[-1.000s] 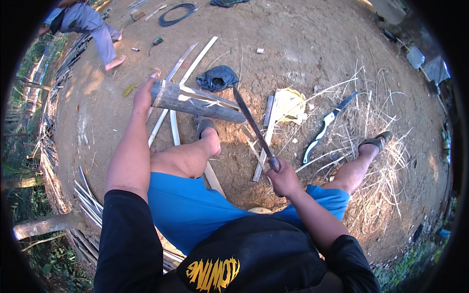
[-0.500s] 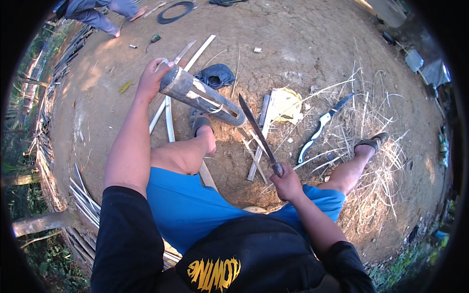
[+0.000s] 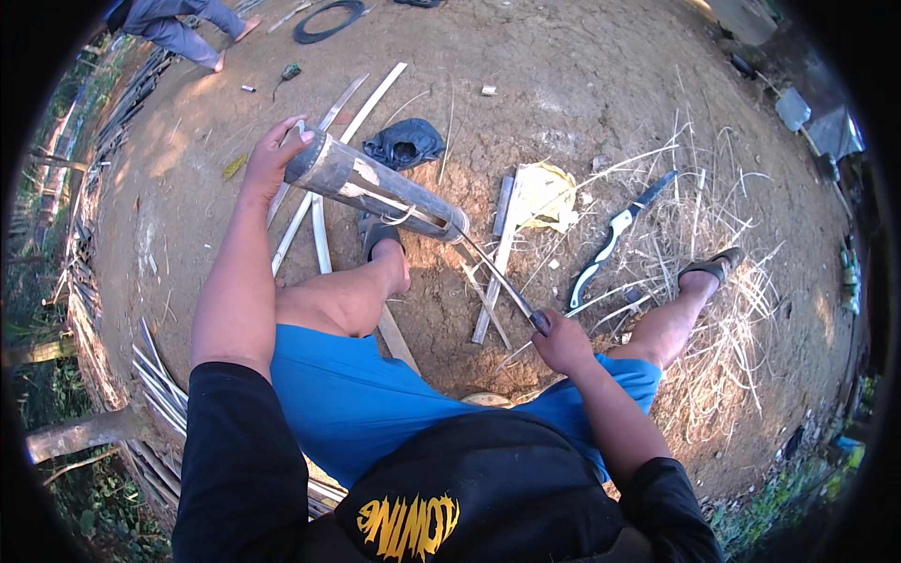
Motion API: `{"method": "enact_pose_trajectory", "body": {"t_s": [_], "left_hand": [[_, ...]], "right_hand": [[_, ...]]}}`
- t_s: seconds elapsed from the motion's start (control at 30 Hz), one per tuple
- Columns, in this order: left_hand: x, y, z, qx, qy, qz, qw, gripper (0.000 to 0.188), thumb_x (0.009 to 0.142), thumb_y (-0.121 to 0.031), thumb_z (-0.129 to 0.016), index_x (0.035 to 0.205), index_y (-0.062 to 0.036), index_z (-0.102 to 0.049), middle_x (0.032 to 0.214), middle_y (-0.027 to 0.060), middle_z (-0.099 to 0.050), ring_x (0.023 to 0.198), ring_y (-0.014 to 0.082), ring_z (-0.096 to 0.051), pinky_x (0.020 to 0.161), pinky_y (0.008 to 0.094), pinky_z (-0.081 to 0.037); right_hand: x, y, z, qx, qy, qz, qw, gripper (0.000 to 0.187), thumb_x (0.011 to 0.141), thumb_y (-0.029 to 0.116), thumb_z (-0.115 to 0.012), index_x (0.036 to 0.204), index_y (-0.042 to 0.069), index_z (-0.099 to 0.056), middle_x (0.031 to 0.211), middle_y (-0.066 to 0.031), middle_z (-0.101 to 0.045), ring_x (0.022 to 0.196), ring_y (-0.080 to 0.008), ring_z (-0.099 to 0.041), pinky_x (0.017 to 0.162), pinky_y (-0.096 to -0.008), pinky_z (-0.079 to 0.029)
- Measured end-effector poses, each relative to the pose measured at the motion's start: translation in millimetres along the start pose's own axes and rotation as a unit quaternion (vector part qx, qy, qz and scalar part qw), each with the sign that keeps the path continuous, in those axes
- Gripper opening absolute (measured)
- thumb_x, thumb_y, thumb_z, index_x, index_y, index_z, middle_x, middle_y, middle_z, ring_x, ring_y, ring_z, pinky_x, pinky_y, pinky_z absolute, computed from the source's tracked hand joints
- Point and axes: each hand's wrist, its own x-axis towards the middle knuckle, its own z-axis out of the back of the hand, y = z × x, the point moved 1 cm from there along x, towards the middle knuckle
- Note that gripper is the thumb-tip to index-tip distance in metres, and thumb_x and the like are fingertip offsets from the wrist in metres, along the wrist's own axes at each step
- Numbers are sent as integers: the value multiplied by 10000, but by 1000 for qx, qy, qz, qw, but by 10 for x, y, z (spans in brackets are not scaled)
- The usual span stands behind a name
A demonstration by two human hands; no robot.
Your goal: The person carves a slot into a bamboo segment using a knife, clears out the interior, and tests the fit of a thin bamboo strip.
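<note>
My left hand (image 3: 267, 159) grips the upper left end of a thick grey bamboo tube (image 3: 317, 167), fingers closed around its rim. The tube slants down to the right over my left foot. A long slot is cut in its side, and a pale shaving curls out near the lower end. In my closed right hand (image 3: 566, 343) is the handle of a long knife (image 3: 505, 279). Its narrow blade points up and left, with the tip at the tube's lower right end. I cannot tell whether that tip is inside the tube or just against it.
A folding saw (image 3: 618, 228) with a white and black handle lies on the right, among pale shavings (image 3: 727, 347). A black bag (image 3: 405, 143), a yellow crumpled bag (image 3: 547, 195) and bamboo strips (image 3: 375, 101) lie ahead. Far left, another person's legs (image 3: 188, 38) show near a coiled black hose (image 3: 328, 22).
The knife has tilted, so its tip has come left and down to meet the tube's lower end. My left hand and the tube have shifted slightly left.
</note>
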Motion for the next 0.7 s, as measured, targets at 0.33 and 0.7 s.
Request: {"method": "enact_pose_trajectory", "body": {"t_s": [0.33,0.7], "left_hand": [[16,-272,-140,52,37,18,998,660,852,-331,-764,1438,-82,-593,1311,137,-657,1185,186,-613,1036,320,-439],[53,-456,-450,203,-9,-29,979,500,817,-323,-704,1248,-75,-652,1117,92,-745,1049,213,-684,945,327,-495]], "right_hand": [[-8,109,191,-35,-5,12,999,325,899,268,-613,1171,90,-604,1005,-244,-699,1005,-438,-669,899,-536,-516],[-161,-58,-18,47,-4,181,982,694,885,226,-641,1511,50,-397,1059,-307,-671,973,-490,-657,877,-538,-519]]}}
